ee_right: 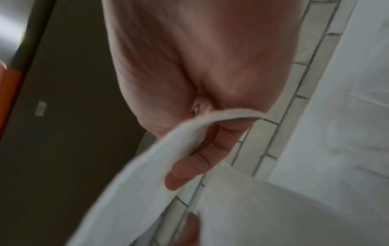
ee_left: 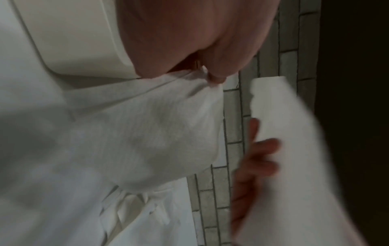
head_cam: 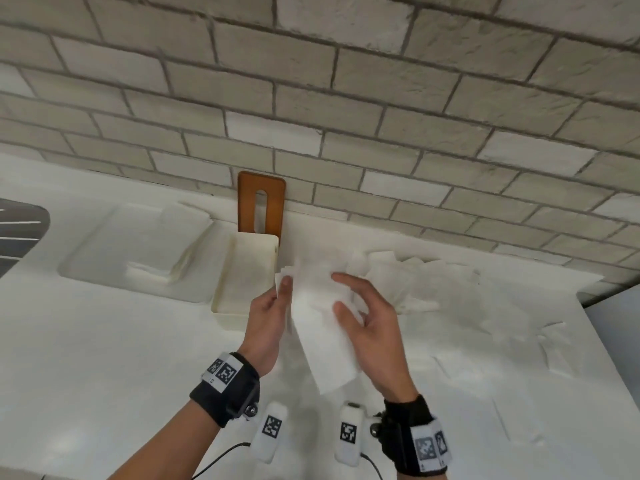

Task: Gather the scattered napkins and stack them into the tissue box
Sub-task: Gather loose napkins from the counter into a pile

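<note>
Both hands [head_cam: 266,317] on held napkins [head_cam: 318,306]

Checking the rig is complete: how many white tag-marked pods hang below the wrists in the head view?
2: one white pod hangs by the left hand's black wrist strap, the other by the right hand's strap. Any others would be out of frame.

Both hands raised, left hand [head_cam: 268,318] and right hand [head_cam: 372,327] pinching paper.

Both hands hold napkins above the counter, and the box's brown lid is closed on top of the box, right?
Not the lid: in the head view the brown lid leans against the wall behind the open box. Both hands do hold napkins.
</note>
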The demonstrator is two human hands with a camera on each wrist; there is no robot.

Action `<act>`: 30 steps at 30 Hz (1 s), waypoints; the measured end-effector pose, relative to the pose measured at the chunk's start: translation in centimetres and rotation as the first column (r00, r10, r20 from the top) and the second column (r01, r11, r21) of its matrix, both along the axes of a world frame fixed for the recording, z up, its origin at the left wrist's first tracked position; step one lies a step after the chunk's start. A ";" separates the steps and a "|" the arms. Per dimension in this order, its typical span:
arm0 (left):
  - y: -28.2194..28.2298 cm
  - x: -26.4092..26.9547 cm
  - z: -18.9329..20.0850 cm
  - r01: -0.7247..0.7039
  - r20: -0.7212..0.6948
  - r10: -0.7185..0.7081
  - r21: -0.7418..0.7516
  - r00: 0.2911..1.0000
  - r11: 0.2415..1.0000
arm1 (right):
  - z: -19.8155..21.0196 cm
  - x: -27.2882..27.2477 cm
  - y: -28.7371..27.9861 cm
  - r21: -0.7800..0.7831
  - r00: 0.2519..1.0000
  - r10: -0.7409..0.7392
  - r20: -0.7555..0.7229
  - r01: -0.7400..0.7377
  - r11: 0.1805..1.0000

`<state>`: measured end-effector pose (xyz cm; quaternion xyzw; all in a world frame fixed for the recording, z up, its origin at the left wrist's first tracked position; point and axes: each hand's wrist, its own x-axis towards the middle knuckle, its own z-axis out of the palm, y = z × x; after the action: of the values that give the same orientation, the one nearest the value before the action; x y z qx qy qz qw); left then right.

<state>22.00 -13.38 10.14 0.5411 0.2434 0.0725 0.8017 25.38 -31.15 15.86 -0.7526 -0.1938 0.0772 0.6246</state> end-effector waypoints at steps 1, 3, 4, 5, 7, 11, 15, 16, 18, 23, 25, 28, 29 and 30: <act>0.7 -0.1 0.6 0.019 -0.010 -0.019 -0.040 1.000 0.999 | -1.2 -0.4 1.0 -0.016 1.000 -0.018 -0.024 0.017 1.000; 2.1 -0.4 1.1 0.015 -0.025 -0.018 -0.110 1.000 0.994 | -3.3 -1.1 2.7 -0.069 0.997 -0.068 -0.024 0.066 0.995; 2.8 -0.5 1.1 0.002 -0.039 -0.007 -0.136 0.999 0.991 | -4.0 -1.4 3.5 -0.101 0.996 -0.090 -0.009 0.089 0.991; 3.4 -0.7 1.2 -0.011 -0.057 0.001 -0.162 0.998 0.987 | -4.5 -1.8 4.2 -0.129 0.995 -0.103 0.013 0.104 0.986; 4.5 -0.9 1.1 -0.020 -0.094 0.001 -0.207 0.996 0.978 | -5.0 -2.5 5.7 -0.164 0.993 -0.100 0.058 0.108 0.980; 6.4 -1.2 0.6 0.033 -0.096 -0.050 -0.167 0.994 0.985 | -4.8 -3.5 7.7 -0.173 0.993 -0.055 0.106 0.072 0.982; 7.8 -1.3 0.6 -0.013 -0.041 0.007 -0.126 0.999 0.992 | -5.1 -3.7 9.5 -0.195 0.906 -0.377 0.192 0.412 0.890; 8.0 -1.1 0.5 -0.010 -0.037 0.004 -0.146 0.999 0.989 | -5.6 -3.7 10.3 -0.250 0.902 -0.383 0.199 0.424 0.870; 8.2 -0.9 0.1 0.004 -0.054 -0.015 -0.206 0.998 0.979 | -6.9 -3.7 12.1 -0.300 0.958 -0.282 0.052 0.285 0.911; 8.8 -0.2 -0.7 0.101 0.004 -0.101 -0.046 0.995 0.994 | -7.5 -3.0 14.3 -0.150 0.956 -0.280 -0.084 0.266 0.952; 9.3 0.2 -0.8 0.108 0.032 -0.111 0.077 0.993 0.991 | -7.1 -3.1 14.5 -0.086 0.952 -0.284 -0.111 0.275 0.958; 11.2 2.0 -0.6 0.039 0.033 -0.044 0.127 0.999 0.991 | -7.1 -3.6 14.8 0.027 0.963 -0.242 -0.117 0.247 0.969; 12.1 2.9 -0.5 0.012 0.021 -0.015 0.156 1.000 0.988 | -7.5 -3.8 14.8 0.038 0.969 -0.230 -0.087 0.234 0.971; 13.0 3.9 -0.4 -0.008 -0.004 0.009 0.200 1.000 0.980 | -7.9 -3.8 15.0 0.012 0.974 -0.223 -0.042 0.223 0.975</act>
<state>25.88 -0.42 9.74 0.6179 0.2391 0.0985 0.7425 21.60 -16.18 7.96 -0.7625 -0.0961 0.0200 0.6395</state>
